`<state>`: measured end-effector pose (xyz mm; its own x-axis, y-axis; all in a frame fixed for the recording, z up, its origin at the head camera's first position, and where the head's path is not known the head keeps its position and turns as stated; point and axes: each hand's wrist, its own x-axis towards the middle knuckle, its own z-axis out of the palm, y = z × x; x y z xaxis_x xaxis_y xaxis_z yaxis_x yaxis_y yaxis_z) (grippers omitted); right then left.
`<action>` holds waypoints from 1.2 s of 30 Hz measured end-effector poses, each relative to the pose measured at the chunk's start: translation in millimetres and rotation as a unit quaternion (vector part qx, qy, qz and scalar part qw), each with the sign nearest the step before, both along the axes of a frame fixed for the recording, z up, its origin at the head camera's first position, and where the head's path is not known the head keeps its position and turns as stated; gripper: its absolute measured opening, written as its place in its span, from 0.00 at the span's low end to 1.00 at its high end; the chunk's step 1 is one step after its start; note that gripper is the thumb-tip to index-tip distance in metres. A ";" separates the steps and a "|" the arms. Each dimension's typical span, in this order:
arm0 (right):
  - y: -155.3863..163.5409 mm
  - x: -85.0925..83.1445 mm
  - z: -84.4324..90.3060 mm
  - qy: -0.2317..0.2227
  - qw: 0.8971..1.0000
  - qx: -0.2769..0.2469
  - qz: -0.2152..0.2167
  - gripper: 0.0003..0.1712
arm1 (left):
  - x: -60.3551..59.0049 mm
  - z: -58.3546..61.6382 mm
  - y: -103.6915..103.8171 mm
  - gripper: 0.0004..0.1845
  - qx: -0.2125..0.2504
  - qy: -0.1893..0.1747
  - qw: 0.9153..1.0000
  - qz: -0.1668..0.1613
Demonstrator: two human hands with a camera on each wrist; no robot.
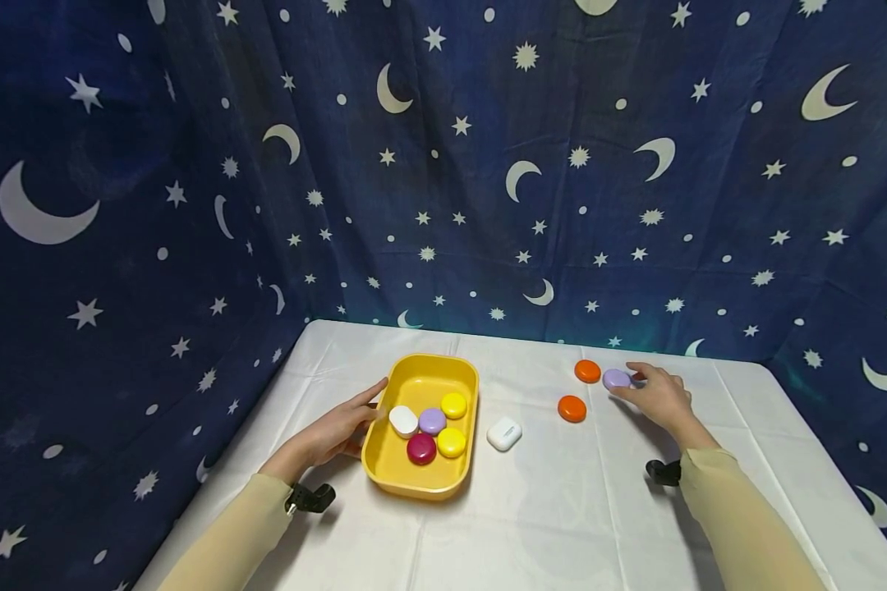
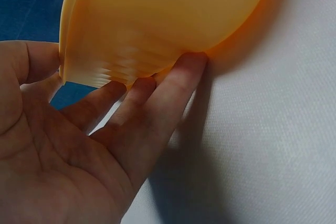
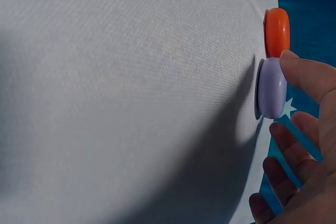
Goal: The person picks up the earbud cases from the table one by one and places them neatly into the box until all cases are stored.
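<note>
One smooth, rounded lilac case (image 1: pixel 617 378), right-hand fingers (image 3: pixel 304 74) pinched on it.

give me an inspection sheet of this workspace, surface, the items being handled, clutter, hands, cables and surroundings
Surface: table under a creased white cloth.
Items handled: yellow tray holding a white, a purple, a dark red and two yellow pebbles; purple pebble outside the tray at the right hand.
Clutter: two orange pebbles and a white earbud case lying loose on the cloth.
Hands: left hand rests straight fingers against the tray's outer wall; right hand has the purple pebble in a thumb-and-finger grip.
Cables: nothing seen.
Surroundings: dark blue curtain printed with moons and stars, behind and to the sides.
</note>
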<state>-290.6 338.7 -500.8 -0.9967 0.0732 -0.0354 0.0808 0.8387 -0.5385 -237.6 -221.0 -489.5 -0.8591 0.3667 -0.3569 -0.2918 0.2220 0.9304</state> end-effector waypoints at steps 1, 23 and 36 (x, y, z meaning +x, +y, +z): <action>-0.3 -0.6 0.4 -0.002 1.000 0.000 0.000 0.48 | -0.1 0.3 0.0 0.36 -0.001 0.000 1.000 0.001; -4.4 -1.3 -8.9 -0.009 1.000 0.012 -0.023 0.46 | 1.6 -1.2 -0.8 0.36 -0.003 0.004 1.000 0.004; -6.4 -5.0 -12.7 -0.007 1.000 0.019 -0.024 0.44 | 1.9 2.9 0.0 0.37 -0.007 0.000 1.000 0.006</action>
